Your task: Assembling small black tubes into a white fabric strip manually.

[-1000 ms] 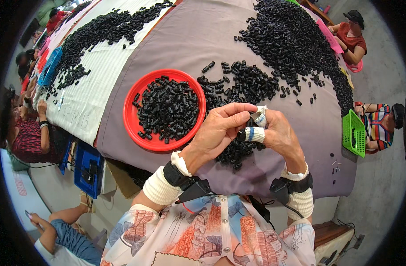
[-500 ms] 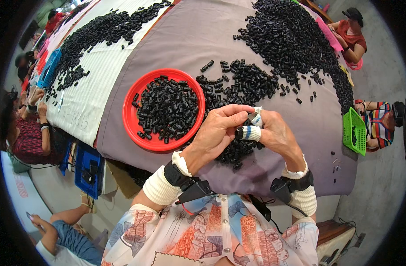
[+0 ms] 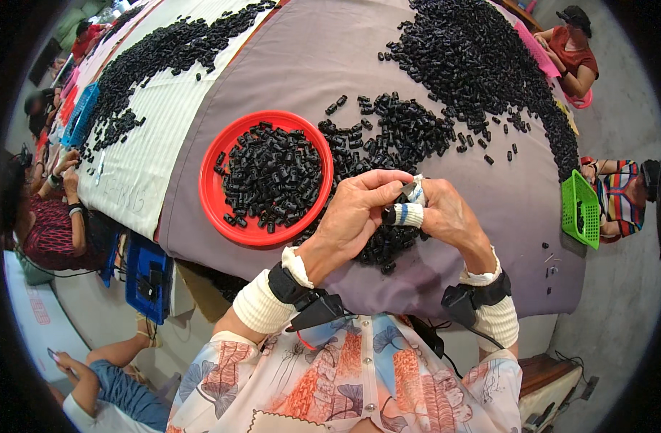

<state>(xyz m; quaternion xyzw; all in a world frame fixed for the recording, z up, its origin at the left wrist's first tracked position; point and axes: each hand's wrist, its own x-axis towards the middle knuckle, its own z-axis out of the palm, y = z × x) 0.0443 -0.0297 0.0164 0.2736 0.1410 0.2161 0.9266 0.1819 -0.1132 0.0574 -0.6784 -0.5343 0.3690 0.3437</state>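
Observation:
My left hand [image 3: 352, 216] is closed, its thumb and fingertips pinching a small black plastic piece [image 3: 388, 216]. Against it my right hand [image 3: 456, 216] is curled, with white, blue-striped wraps [image 3: 408, 215] round its thumb and a finger. Something small and greyish shows between the fingertips, too hidden to name. Both hands meet over a pile of like black pieces [image 3: 410, 133] on the grey cloth. Left of them stands a round red tray [image 3: 208, 189] heaped with the same pieces.
A much larger black heap [image 3: 474, 58] lies at the far right. A green basket [image 3: 570, 209] sits at the table's right edge. White cloth [image 3: 168, 119] with more pieces covers the left table. Blue bins [image 3: 144, 307] stand below it. Other people sit round the tables.
My hands keep nearly the same place and grip. The view has shifted slightly. A person's hands at the left table have moved a little.

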